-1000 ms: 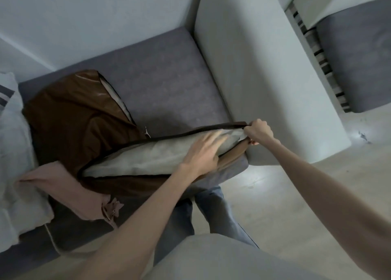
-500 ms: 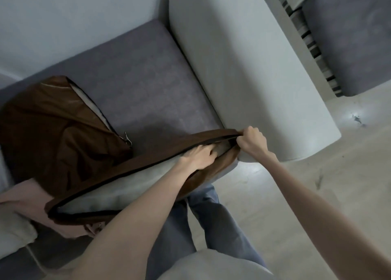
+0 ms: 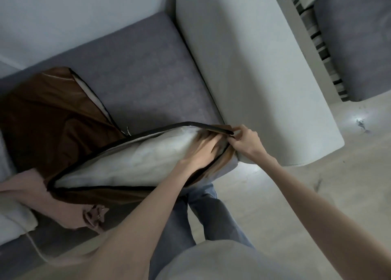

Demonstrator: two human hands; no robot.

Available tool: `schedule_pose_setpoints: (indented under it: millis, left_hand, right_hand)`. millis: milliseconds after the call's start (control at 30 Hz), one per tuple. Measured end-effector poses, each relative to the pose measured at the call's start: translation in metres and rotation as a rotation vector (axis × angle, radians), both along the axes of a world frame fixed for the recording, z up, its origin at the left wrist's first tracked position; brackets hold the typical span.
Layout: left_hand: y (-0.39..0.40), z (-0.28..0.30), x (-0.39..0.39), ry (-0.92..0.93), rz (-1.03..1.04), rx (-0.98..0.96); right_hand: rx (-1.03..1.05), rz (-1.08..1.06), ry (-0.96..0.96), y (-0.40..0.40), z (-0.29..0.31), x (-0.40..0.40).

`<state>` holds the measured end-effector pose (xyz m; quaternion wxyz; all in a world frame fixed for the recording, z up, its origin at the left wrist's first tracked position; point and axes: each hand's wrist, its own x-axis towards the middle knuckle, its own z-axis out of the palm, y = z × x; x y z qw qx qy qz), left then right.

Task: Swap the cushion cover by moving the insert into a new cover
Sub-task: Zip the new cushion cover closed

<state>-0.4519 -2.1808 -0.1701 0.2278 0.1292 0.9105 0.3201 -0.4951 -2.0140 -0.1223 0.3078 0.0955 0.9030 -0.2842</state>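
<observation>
At centre frame, the left hand (image 3: 203,150) is pressing flat, fingers spread, on the white insert (image 3: 135,163) inside the open brown cover (image 3: 99,195). The right hand (image 3: 245,140) is pinching the cover's corner. Next, probably, tucking the insert's corner in before zipping.

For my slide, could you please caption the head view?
Left hand tucks white insert into brown cover; right hand pinches its corner.

The left hand (image 3: 203,150) lies flat, blurred, fingers (image 3: 208,139) spread and pointing toward the right hand (image 3: 246,141), whose fingertips are pinched shut just beyond them.
</observation>
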Motion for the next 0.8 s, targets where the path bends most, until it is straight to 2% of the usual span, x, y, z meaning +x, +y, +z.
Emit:
schedule_pose_setpoints:
  millis: [133,267,367,433,500,567,667,733,800]
  left_hand:
    - [-0.032,0.012,0.022,0.012,0.157,0.089]
    - [-0.108,0.026,0.062,0.172,0.379,-0.037]
    - [-0.151,0.031,0.099,0.069,0.463,-0.128]
    - [-0.159,0.034,0.117,-0.021,0.472,-0.069]
    - [-0.155,0.035,0.123,-0.04,0.394,-0.046]
    - [-0.156,0.038,0.123,-0.009,0.345,-0.08]
    - [-0.179,0.045,0.136,0.11,0.432,-0.231]
    - [-0.203,0.05,0.157,0.238,0.662,-0.417]
    - [-0.237,0.053,0.179,0.271,1.104,-0.458]
  right_hand:
    - [0.165,0.138,0.046,-0.014,0.003,-0.006]
    - [0.282,0.22,0.057,-0.02,0.007,-0.009]
    - [0.412,0.38,0.177,-0.05,0.01,0.002]
    - [0.347,0.518,0.287,-0.085,0.015,0.012]
    - [0.178,0.681,0.347,-0.134,0.02,0.027]
    - [0.005,0.818,0.308,-0.191,0.025,0.045]
    - [-0.116,0.952,0.285,-0.268,0.028,0.069]
    - [-0.211,0.924,0.222,-0.306,0.028,0.083]
    - [-0.26,0.882,0.112,-0.333,0.024,0.097]
